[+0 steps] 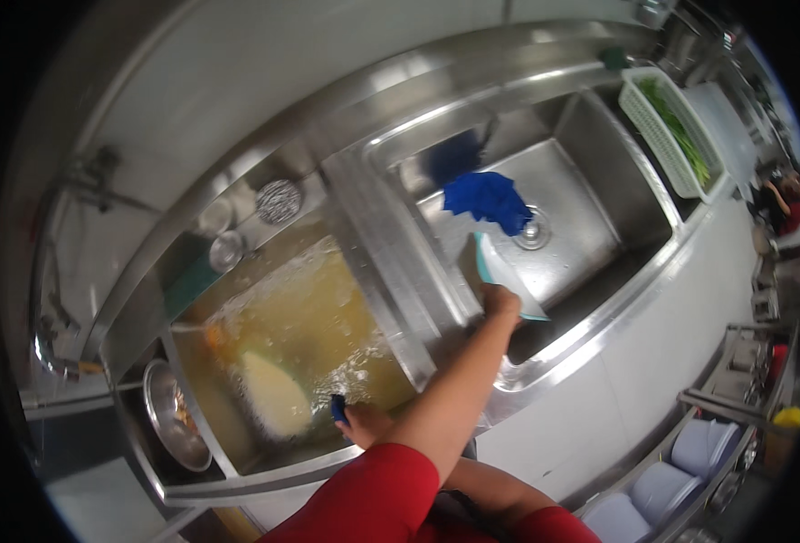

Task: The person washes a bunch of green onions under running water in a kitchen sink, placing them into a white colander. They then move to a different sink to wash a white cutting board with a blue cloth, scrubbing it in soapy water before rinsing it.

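My arms are crossed, the left over the right. My left hand (502, 302) grips a white dish with a teal edge (508, 268), tilted above the right basin of a steel sink (570, 203). Beyond the dish, a crumpled blue cloth (488, 200) lies on that basin's floor, partly beside the drain (531, 229). At the near side of the left basin, my right hand (367, 424) holds a small dark blue cloth or pad (338, 408) just over the cloudy, yellowish water (298, 298). A pale oval dish (274, 397) shows in that water, left of the hand.
A steel scouring pad (279, 201) and a small metal cup (227, 251) sit along the left basin's back. Farther left is a steel bowl (159, 414) with scraps. A white basket (658, 136) of green vegetables stands at right. White tubs (665, 489) fill a rack; a person (783, 200) is beyond.
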Available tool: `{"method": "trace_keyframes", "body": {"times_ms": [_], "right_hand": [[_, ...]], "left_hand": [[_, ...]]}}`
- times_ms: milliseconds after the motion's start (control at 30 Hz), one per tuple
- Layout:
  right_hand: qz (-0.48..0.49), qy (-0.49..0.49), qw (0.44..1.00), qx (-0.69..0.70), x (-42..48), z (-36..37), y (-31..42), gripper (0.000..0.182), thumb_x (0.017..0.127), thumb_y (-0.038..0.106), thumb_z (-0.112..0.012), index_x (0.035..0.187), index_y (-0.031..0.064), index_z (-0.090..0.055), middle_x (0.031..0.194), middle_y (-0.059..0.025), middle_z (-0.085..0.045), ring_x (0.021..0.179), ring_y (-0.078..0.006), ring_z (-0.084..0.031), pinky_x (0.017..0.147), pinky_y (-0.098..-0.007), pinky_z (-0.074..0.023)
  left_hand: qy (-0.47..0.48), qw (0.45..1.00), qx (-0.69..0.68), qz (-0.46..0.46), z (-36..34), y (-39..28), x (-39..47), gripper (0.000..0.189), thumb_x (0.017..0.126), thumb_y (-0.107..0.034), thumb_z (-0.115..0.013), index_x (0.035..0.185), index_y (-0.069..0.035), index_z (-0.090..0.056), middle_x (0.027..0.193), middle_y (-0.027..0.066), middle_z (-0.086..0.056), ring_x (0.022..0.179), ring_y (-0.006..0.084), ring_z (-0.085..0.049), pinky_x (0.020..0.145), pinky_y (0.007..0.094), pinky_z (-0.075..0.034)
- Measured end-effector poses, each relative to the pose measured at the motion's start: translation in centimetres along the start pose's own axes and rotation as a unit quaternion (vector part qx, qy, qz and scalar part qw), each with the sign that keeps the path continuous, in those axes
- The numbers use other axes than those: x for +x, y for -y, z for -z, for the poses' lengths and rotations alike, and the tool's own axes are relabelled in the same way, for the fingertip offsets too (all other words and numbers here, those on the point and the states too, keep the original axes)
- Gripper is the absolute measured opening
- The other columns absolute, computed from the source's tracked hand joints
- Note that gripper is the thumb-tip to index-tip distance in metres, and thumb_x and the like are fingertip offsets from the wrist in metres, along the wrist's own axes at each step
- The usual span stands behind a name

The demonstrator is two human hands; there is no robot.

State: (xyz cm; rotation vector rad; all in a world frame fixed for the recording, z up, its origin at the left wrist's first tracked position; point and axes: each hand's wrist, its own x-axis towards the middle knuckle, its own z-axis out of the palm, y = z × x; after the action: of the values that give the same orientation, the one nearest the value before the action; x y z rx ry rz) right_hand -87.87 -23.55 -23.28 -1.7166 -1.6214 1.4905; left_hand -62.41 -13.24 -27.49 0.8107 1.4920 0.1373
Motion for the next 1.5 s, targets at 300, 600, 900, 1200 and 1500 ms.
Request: {"method": "trace_keyframes", "body": {"times_ms": [300,600,900,1200,1500], "right_hand": [[-0.019,0.064,0.992,-0.103,3.1,-2.7,-0.4,0.048,0.081,0.038,-0.058,0.107,-0.0014,-0.048,0.098,-0.0222,-0.057,0.085,-0.0385,-0.056,0.074,-0.0455,-0.0447],[-0.032,0.153,0.898,-0.411,11.9,-7.2,-4.3,0.039,0.080,0.014,-0.049,0.118,0.0047,-0.047,0.112,-0.0171,-0.055,0.105,-0.0288,-0.054,0.088,-0.0398,-0.0442],[0.075,0.138,0.983,-0.097,11.4,-11.0,5.6,0.048,0.073,0.020,-0.057,0.116,0.0025,-0.046,0.113,-0.0200,-0.053,0.105,-0.0361,-0.049,0.093,-0.0400,-0.0399],[0.135,0.025,0.972,-0.192,16.7,-23.0,5.8,0.048,0.084,0.011,-0.040,0.132,0.0134,-0.035,0.133,-0.0139,-0.037,0.120,-0.0360,-0.036,0.100,-0.0451,-0.0325],[-0.008,0.194,0.963,-0.188,10.0,-20.5,6.7,0.048,0.076,0.008,-0.051,0.124,0.0125,-0.043,0.121,-0.0157,-0.044,0.110,-0.0375,-0.046,0.087,-0.0456,-0.0413]], "left_hand": [[0.148,0.837,0.116,-0.514,12.9,1.6,-12.2,0.047,0.079,0.004,-0.046,0.125,0.001,-0.039,0.128,0.0217,-0.038,0.114,0.0343,-0.045,0.094,0.0357,-0.039],[-0.394,0.843,0.350,-0.106,50.3,28.2,-9.2,0.046,0.074,-0.005,-0.056,0.116,0.004,-0.041,0.119,0.0230,-0.044,0.111,0.0379,-0.041,0.095,0.0419,-0.034],[0.062,0.685,0.725,0.030,56.6,41.6,-4.4,0.036,0.067,-0.024,-0.066,0.096,-0.001,-0.061,0.098,0.0201,-0.062,0.090,0.0330,-0.061,0.081,0.0391,-0.048],[-0.261,0.946,0.192,-0.005,54.5,35.7,-12.1,0.033,0.068,-0.031,-0.064,0.081,-0.001,-0.059,0.077,0.0203,-0.061,0.079,0.0365,-0.061,0.068,0.0419,-0.047],[-0.350,0.900,0.250,-0.068,52.7,34.1,-11.0,0.038,0.075,-0.021,-0.057,0.098,0.008,-0.050,0.092,0.0291,-0.056,0.087,0.0425,-0.055,0.078,0.0441,-0.043]]}}
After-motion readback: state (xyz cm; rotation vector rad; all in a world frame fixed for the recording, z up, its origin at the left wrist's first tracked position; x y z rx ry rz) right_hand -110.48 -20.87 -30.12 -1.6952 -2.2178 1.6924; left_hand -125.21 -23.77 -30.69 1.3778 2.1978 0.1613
